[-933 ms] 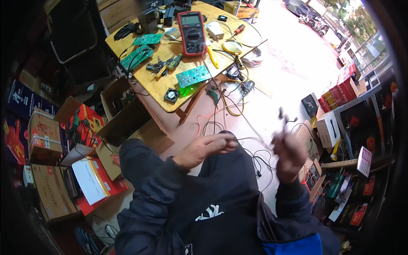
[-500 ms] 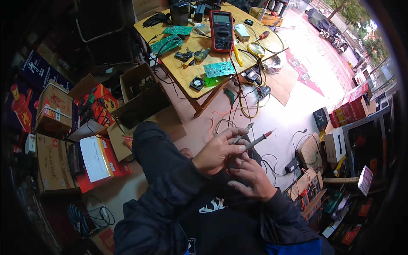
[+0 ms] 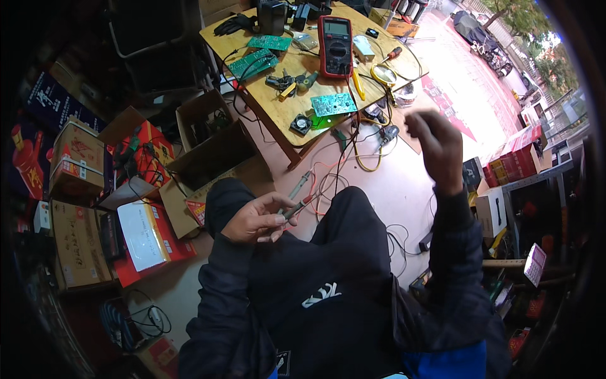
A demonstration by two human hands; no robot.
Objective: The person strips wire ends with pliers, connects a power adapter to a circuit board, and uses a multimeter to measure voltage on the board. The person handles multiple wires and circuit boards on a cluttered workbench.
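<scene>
My left hand (image 3: 255, 219) is closed around two multimeter test probes over my left thigh. One grey probe (image 3: 299, 186) points up and away from the fingers; the other probe (image 3: 297, 208), with a reddish tip, lies slantwise across the fingertips. My right hand (image 3: 437, 148) is raised off to the right, somewhat blurred, its fingers loosely bent and apart with nothing visible in them. A red and black multimeter (image 3: 336, 47) stands on the wooden table (image 3: 278, 120) with dark leads running down from it. Near it lies a green circuit board (image 3: 333, 104).
Beside that board are a small black fan (image 3: 301, 124), yellow-handled pliers (image 3: 358, 85) and more green boards (image 3: 252, 63). Coloured cables (image 3: 364, 165) loop on the floor below. Cardboard boxes (image 3: 79, 243) crowd the left; a cluttered shelf (image 3: 536, 177) stands at right.
My hands have come apart. The left drew back left with both probes; the right rose away to the right. The table appears shifted slightly right in view.
</scene>
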